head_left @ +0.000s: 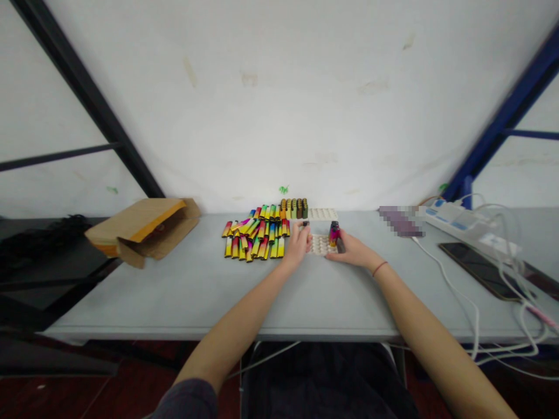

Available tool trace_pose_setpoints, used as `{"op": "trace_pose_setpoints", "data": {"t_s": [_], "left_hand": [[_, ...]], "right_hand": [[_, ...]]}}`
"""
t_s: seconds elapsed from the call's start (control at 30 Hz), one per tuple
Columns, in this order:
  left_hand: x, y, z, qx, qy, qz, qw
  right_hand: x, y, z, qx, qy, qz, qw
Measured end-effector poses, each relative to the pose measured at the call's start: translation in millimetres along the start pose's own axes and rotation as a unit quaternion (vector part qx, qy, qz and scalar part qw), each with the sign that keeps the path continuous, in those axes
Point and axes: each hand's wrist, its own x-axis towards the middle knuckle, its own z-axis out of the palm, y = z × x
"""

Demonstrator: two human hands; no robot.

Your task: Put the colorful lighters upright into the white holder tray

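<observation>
Left hand (pixel 298 245) beside one white tray (pixel 319 245), right hand (pixel 353 250) holding one lighter (pixel 334 233).

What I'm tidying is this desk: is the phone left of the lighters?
No, the phone lies well right of the lighters.

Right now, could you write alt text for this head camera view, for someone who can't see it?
Two bare hands work over a white dimpled tray on a grey table, the right hand holding an upright rainbow-coloured lighter and the left hand pinching a small dark piece. Beside them lies a heap of multicoloured lighters.
</observation>
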Motion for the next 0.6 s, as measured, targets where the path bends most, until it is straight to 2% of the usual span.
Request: {"op": "trace_pose_setpoints", "data": {"t_s": [0.07, 0.13, 0.23, 0.33, 0.47, 0.6], "left_hand": [[-2, -5, 0.5, 0.106, -0.014, 0.121, 0.987], [-4, -8, 0.8, 0.194, -0.029, 0.230, 0.953], [-2, -10, 2.0, 0.247, -0.049, 0.321, 0.913], [0, -13, 4.0, 0.250, -0.069, 0.328, 0.908], [0, -16, 6.6, 0.283, -0.099, 0.280, 0.912], [1, -17, 8.9, 0.326, -0.124, 0.259, 0.900]], "right_hand": [[0, -1, 0, -0.008, -0.002, 0.002, 1.000], [0, -2, -1, -0.009, -0.002, 0.001, 1.000], [0, -2, 0, -0.006, -0.002, 0.002, 1.000], [0, -1, 0, 0.000, -0.004, 0.001, 1.000], [0, 0, 1, 0.018, 0.001, -0.008, 1.000], [1, 2, 2, 0.029, -0.001, -0.011, 1.000]]}}
